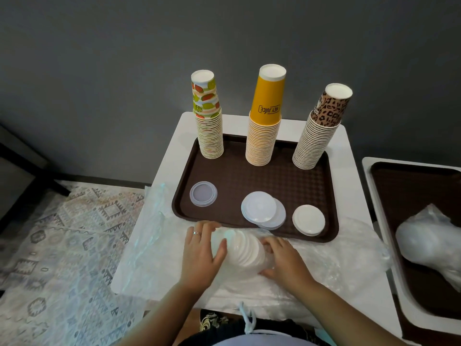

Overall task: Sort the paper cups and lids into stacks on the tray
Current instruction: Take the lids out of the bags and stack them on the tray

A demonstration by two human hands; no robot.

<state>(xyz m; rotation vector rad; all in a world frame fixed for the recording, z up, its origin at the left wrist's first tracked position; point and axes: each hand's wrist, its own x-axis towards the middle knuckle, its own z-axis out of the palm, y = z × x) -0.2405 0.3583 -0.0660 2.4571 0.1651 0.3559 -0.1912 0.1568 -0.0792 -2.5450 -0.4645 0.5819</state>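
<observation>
the only writing that can be read is "hey juice", printed upside down on the top cup of the yellow stack [265,118]. three stacks of upturned paper cups stand along the far side of the brown tray [309,181]: a fruit-print stack [209,121] at the left, the yellow one in the middle, and a leopard-print stack [321,131] at the right. nearer on the tray lie three groups of lids: one clear lid [203,193] at the left, a small slipped pile of pale lids [262,209] in the middle whose count i cannot tell, and a white lid [308,220] at the right. the tray sits on a white bench [174,156]. just in front of it, over crinkled clear plastic wrap [336,255], both hands hold a leaning row of white lids [245,250]: the left hand [202,255] curls round its left end, thumb on the lids, a ring on one finger, and the right hand [284,258] curls round the right end. a second brown tray [389,186] at the right carries a plastic bag [429,236].
</observation>
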